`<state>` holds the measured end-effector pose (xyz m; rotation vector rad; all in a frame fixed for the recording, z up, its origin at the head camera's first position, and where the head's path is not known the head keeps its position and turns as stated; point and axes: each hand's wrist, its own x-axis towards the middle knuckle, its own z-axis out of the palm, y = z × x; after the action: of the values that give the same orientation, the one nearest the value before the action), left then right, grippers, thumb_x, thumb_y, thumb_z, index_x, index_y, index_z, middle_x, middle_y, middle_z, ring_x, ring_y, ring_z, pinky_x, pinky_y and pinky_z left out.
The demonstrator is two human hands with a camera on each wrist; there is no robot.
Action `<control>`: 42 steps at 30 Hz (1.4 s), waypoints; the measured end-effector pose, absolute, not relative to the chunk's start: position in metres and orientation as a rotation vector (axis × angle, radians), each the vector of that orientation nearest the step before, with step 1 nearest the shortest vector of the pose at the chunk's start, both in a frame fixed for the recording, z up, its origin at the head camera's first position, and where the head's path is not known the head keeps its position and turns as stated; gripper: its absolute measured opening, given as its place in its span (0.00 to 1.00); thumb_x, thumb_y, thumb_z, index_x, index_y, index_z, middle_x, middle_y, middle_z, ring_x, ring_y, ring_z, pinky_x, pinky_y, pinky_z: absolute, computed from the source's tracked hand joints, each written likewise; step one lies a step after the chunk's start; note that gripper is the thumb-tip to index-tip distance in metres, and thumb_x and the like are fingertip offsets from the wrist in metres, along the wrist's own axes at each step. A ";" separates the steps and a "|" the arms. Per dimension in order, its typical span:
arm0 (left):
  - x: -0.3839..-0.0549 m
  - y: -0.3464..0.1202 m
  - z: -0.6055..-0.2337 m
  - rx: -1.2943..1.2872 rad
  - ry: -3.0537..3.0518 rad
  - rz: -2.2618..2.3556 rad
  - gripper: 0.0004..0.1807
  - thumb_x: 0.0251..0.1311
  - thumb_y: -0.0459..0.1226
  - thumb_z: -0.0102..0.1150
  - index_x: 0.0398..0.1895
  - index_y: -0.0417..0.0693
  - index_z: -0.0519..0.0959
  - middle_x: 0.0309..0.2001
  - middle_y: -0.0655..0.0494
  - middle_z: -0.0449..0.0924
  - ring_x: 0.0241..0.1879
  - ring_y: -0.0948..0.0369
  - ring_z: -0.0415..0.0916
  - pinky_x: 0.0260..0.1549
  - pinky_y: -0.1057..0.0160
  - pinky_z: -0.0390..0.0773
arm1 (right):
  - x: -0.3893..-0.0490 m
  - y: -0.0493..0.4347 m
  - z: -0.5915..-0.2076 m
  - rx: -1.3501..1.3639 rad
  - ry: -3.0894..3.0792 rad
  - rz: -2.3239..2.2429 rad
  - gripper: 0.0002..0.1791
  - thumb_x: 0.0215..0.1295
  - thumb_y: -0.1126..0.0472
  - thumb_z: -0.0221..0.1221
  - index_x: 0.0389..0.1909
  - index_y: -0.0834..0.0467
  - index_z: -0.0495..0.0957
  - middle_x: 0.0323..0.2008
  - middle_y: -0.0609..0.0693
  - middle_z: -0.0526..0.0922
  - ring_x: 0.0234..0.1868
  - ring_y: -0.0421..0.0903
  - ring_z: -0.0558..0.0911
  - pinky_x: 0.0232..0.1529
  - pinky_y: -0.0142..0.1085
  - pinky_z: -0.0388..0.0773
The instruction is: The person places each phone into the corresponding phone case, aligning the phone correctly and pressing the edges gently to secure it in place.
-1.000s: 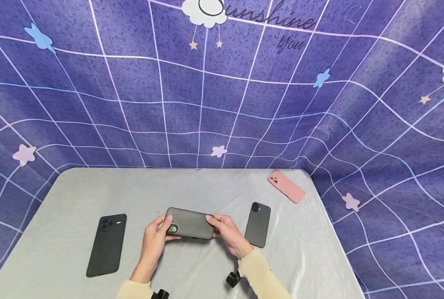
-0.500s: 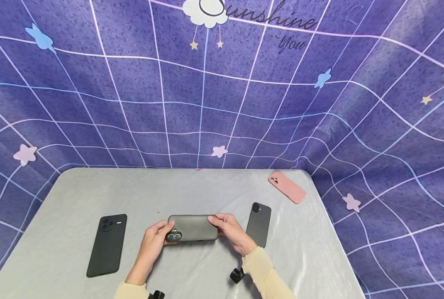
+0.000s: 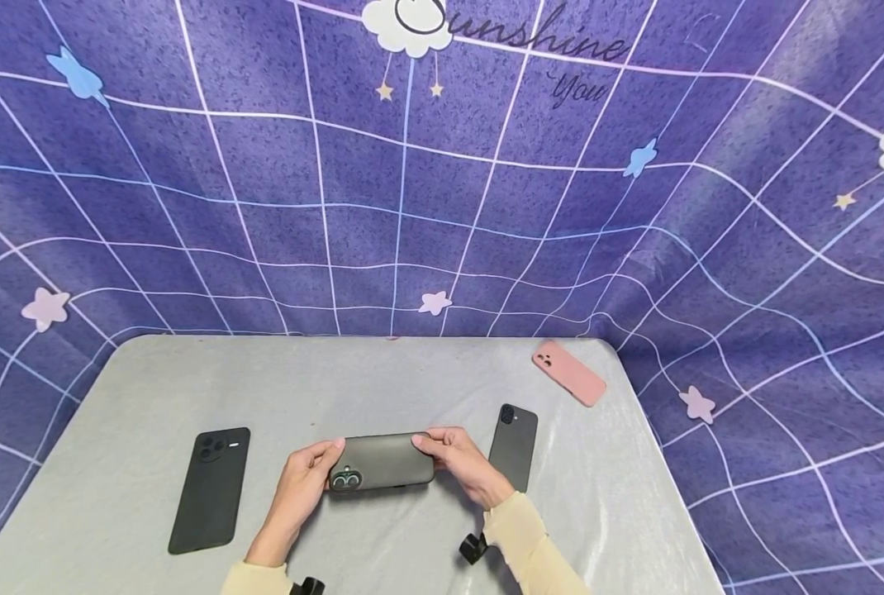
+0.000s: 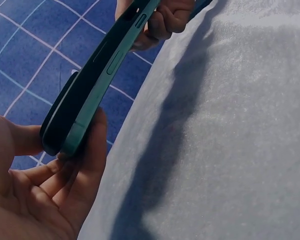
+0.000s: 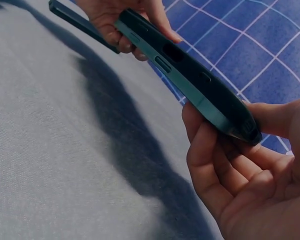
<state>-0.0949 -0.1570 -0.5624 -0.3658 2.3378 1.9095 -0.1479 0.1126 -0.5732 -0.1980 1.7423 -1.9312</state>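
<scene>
My left hand and right hand hold a dark translucent phone case sideways above the table, one at each end. Both thumbs lie on its back, with fingers curled beneath. Two ringed camera lenses show at its lower left corner. Seen edge-on in the left wrist view, a green-edged phone lies against the case's dark side. Its side button is exposed in the right wrist view, below the case's cutout. That long edge of the phone sits outside the case wall.
A black phone-shaped piece with a round camera block lies at left. Right of my hands is a dark grey phone-shaped piece, partly behind my right wrist. A pink phone case lies at the back right of the grey-covered table.
The phone and case have come slightly nearer to me and turned, the left end dropping a little below the right. Both hands keep their hold; the other pieces stay put.
</scene>
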 end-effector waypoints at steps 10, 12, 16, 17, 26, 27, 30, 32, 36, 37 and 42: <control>-0.094 -0.157 -0.561 -0.299 2.416 1.881 0.20 0.82 0.44 0.56 0.54 0.34 0.87 0.22 0.60 0.74 0.25 0.65 0.69 0.32 0.69 0.69 | -0.148 0.111 -0.574 -0.175 1.726 -1.959 0.16 0.79 0.58 0.63 0.51 0.68 0.86 0.36 0.44 0.91 0.36 0.37 0.88 0.42 0.31 0.85; -0.094 -0.158 -0.562 -0.290 2.424 1.876 0.20 0.82 0.44 0.56 0.53 0.34 0.86 0.21 0.60 0.72 0.24 0.65 0.68 0.31 0.68 0.68 | -0.148 0.111 -0.574 -0.176 1.726 -1.961 0.15 0.79 0.58 0.63 0.50 0.67 0.87 0.36 0.44 0.91 0.36 0.37 0.88 0.42 0.31 0.85; -0.094 -0.157 -0.561 -0.290 2.407 1.895 0.20 0.82 0.43 0.55 0.53 0.33 0.86 0.22 0.60 0.74 0.24 0.66 0.68 0.29 0.68 0.68 | -0.148 0.111 -0.575 -0.177 1.740 -1.956 0.16 0.79 0.57 0.63 0.50 0.68 0.87 0.36 0.44 0.91 0.36 0.37 0.87 0.42 0.31 0.85; -0.094 -0.157 -0.561 -0.293 2.403 1.900 0.20 0.82 0.43 0.56 0.53 0.33 0.86 0.22 0.60 0.75 0.24 0.66 0.68 0.29 0.68 0.68 | -0.148 0.111 -0.575 -0.177 1.744 -1.955 0.16 0.79 0.57 0.63 0.50 0.68 0.87 0.36 0.44 0.91 0.36 0.37 0.87 0.41 0.31 0.84; -0.095 -0.158 -0.563 -0.293 2.411 1.909 0.19 0.82 0.43 0.57 0.53 0.34 0.86 0.22 0.60 0.75 0.24 0.66 0.68 0.30 0.68 0.68 | -0.148 0.110 -0.574 -0.181 1.743 -1.956 0.15 0.79 0.57 0.62 0.47 0.67 0.86 0.34 0.42 0.90 0.35 0.36 0.86 0.41 0.30 0.83; -0.095 -0.158 -0.563 -0.292 2.413 1.911 0.19 0.82 0.43 0.57 0.53 0.34 0.86 0.22 0.61 0.75 0.24 0.66 0.67 0.30 0.68 0.68 | -0.148 0.110 -0.574 -0.179 1.739 -1.956 0.15 0.79 0.57 0.62 0.47 0.66 0.86 0.34 0.42 0.90 0.35 0.36 0.86 0.41 0.30 0.83; -0.095 -0.159 -0.564 -0.301 2.416 1.909 0.19 0.81 0.43 0.58 0.53 0.34 0.86 0.22 0.60 0.75 0.24 0.66 0.67 0.29 0.68 0.68 | -0.149 0.110 -0.574 -0.164 1.740 -1.953 0.14 0.80 0.55 0.62 0.45 0.63 0.87 0.34 0.42 0.90 0.34 0.36 0.86 0.41 0.30 0.82; -0.095 -0.159 -0.564 -0.307 2.421 1.897 0.19 0.81 0.44 0.58 0.53 0.35 0.87 0.24 0.59 0.79 0.26 0.66 0.69 0.31 0.68 0.69 | -0.148 0.110 -0.574 -0.144 1.748 -1.949 0.15 0.80 0.53 0.61 0.43 0.60 0.88 0.33 0.42 0.90 0.34 0.36 0.86 0.41 0.31 0.82; -0.096 -0.159 -0.564 -0.323 2.428 1.873 0.19 0.81 0.45 0.58 0.53 0.36 0.87 0.30 0.56 0.86 0.30 0.65 0.72 0.36 0.69 0.70 | -0.147 0.109 -0.572 -0.115 1.757 -1.945 0.16 0.81 0.50 0.61 0.38 0.55 0.89 0.32 0.42 0.89 0.32 0.37 0.85 0.41 0.32 0.80; -0.096 -0.159 -0.564 -0.327 2.427 1.869 0.19 0.81 0.45 0.58 0.53 0.37 0.87 0.32 0.55 0.87 0.31 0.65 0.73 0.38 0.69 0.70 | -0.147 0.109 -0.572 -0.113 1.759 -1.945 0.16 0.81 0.50 0.61 0.37 0.54 0.89 0.31 0.42 0.89 0.32 0.37 0.85 0.41 0.32 0.80; -0.096 -0.159 -0.562 -0.357 2.408 1.856 0.21 0.82 0.48 0.57 0.55 0.38 0.87 0.36 0.53 0.91 0.36 0.65 0.76 0.45 0.70 0.70 | -0.148 0.107 -0.572 -0.109 1.752 -1.958 0.15 0.81 0.51 0.60 0.32 0.52 0.87 0.30 0.41 0.88 0.31 0.37 0.85 0.42 0.33 0.79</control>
<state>-0.0962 -0.1594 -0.5625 -0.3571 2.4080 1.8556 -0.1476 0.1073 -0.5723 -0.1094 1.7519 -1.9576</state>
